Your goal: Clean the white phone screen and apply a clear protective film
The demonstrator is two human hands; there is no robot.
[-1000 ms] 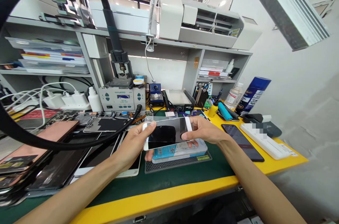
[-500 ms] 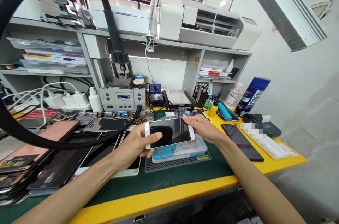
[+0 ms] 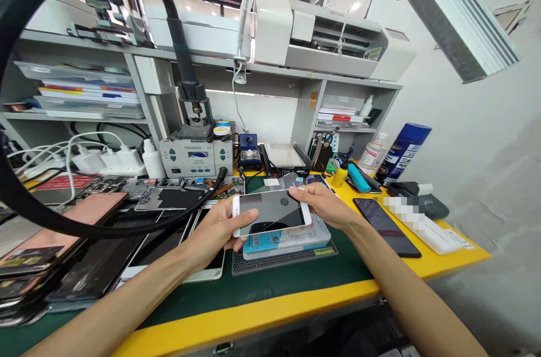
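Note:
A white-framed smartphone (image 3: 273,210) with a dark, reflective screen is held sideways between my two hands, tilted a little. My left hand (image 3: 226,222) grips its left end, thumb lying on the screen and fingers underneath. At the upper right corner, my right hand (image 3: 319,202) pinches the phone's edge, its thumb near the glass; its other fingers are partly hidden. Just below the phone lies a blue and clear plastic case (image 3: 291,240), resting on a grey perforated mat (image 3: 279,264).
Several phones and phone parts (image 3: 91,213) crowd the left side, with a thick black hose (image 3: 105,230) looping over them. A hot-air station (image 3: 194,157) stands behind. To the right are a dark phone (image 3: 386,227), a white power strip (image 3: 422,224) and bottles (image 3: 374,153).
My right thumb has moved from the screen's lower right up to the top corner. My left thumb has shifted down onto the screen. The phone has turned slightly and its reflection differs.

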